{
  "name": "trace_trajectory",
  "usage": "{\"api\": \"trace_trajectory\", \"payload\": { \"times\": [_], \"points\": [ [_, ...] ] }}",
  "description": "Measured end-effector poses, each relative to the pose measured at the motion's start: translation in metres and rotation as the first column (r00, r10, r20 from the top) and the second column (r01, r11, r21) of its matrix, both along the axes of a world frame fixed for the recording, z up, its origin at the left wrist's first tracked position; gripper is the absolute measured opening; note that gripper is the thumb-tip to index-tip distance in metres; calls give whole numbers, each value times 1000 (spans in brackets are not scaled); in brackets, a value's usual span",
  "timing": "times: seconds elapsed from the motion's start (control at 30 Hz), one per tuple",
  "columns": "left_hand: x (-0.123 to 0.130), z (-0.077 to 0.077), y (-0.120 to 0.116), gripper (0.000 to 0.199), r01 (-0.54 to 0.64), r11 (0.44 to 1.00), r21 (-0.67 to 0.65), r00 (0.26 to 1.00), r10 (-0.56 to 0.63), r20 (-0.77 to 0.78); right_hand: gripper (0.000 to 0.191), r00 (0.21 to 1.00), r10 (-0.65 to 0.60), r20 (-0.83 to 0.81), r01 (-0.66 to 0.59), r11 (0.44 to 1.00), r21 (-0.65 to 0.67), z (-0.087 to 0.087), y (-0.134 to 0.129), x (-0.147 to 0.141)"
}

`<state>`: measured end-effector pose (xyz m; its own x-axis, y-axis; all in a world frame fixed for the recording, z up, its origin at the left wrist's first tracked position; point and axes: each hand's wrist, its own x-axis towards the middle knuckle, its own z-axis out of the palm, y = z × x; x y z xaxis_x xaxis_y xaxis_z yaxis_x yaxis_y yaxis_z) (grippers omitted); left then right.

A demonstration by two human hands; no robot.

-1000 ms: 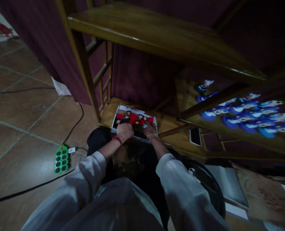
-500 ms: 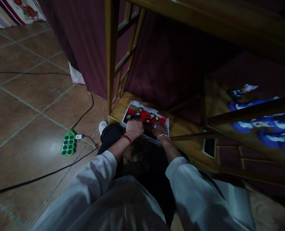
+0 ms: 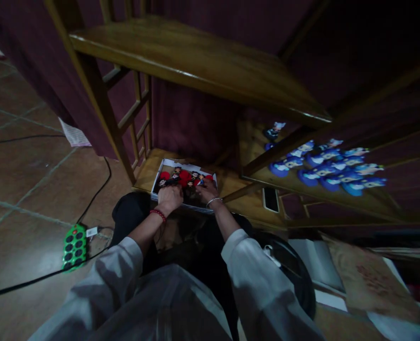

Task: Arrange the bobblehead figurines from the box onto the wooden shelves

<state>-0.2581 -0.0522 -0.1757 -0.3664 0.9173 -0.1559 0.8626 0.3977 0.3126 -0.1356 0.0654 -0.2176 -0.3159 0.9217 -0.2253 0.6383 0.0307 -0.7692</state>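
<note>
Touching red-and-black figurines [image 3: 194,175] in a white box [image 3: 168,162], left hand [image 3: 170,197], right hand [image 3: 208,192]

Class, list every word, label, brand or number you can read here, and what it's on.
No text is readable.
White tag by the green power strip: too small to read.
Reddish marks on the brown sheet: too blurred to tell if writing.
White box: no legible lettering.
</note>
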Motion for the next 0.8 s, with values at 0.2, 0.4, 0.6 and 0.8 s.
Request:
{"api": "trace_trajectory", "payload": {
  "times": [0.2, 0.4, 0.6, 0.8],
  "points": [
    [-3, 0, 7, 34, 23, 999, -49, 999, -21, 50, 32, 808, -261, -529, -13, 889, -458, 15, -16, 2],
    [-8, 7, 24, 49, 128, 985, 120, 957, -154, 244, 29, 700, -338, -629, -74, 842, -534, 21, -18, -5],
    [-8, -5, 29, 47, 149, 963, 226, 892, -229, 390, 31, 693, -285, -663, -145, 845, -515, 9, -18, -12],
    [-9, -7, 33, 31, 92, 983, 160, 893, -153, 423, 16, 811, -180, -557, -171, 837, -519, 10, -13, -7]
  ]
}}
